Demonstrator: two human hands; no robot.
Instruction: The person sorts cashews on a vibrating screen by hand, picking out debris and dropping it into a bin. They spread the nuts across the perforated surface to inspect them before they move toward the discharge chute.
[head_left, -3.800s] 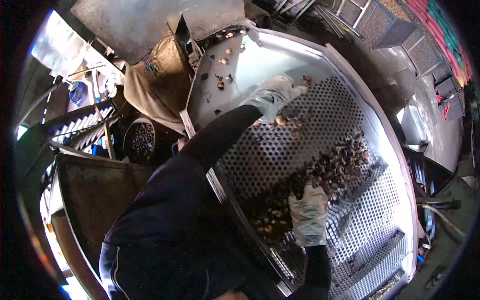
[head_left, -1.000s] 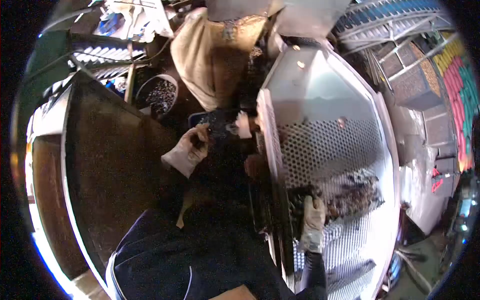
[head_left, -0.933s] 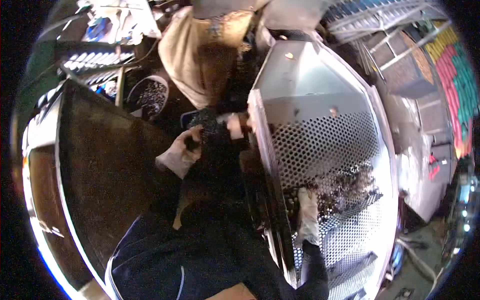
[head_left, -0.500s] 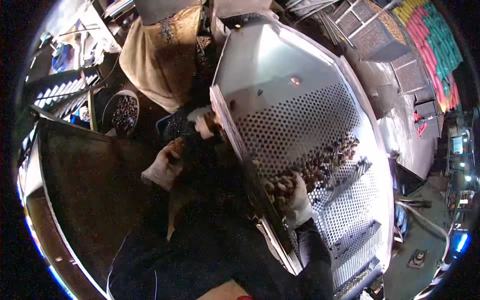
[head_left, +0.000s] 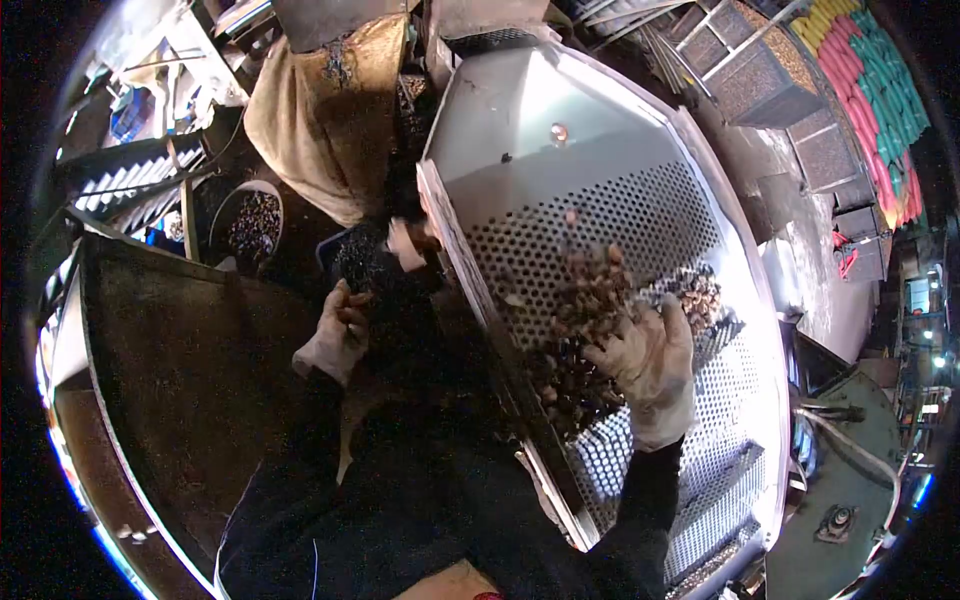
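My right hand (head_left: 652,372), in a pale glove, reaches over a perforated metal tray (head_left: 500,235). Its fingers are spread and bent at the edge of a heap of brown nut-like pieces (head_left: 590,300). Some pieces near the fingertips are blurred. My left hand (head_left: 338,332), also in a pale glove with bare fingertips, is raised left of the tray frame. Its fingers are curled together, and what they hold, if anything, is too small to make out. Just beyond it is a dark container (head_left: 355,255) with small dark bits.
A round bucket (head_left: 247,232) of nut-like pieces stands at the left, beside a hanging burlap sack (head_left: 300,125). A large dark metal panel (head_left: 180,370) fills the lower left. Stacked coloured sacks (head_left: 880,100) and bins (head_left: 765,95) are at the upper right.
My right hand has moved right and up from the tray's near side, and its fingers have spread. The pieces have shifted up the tray. My left hand is slightly lower.
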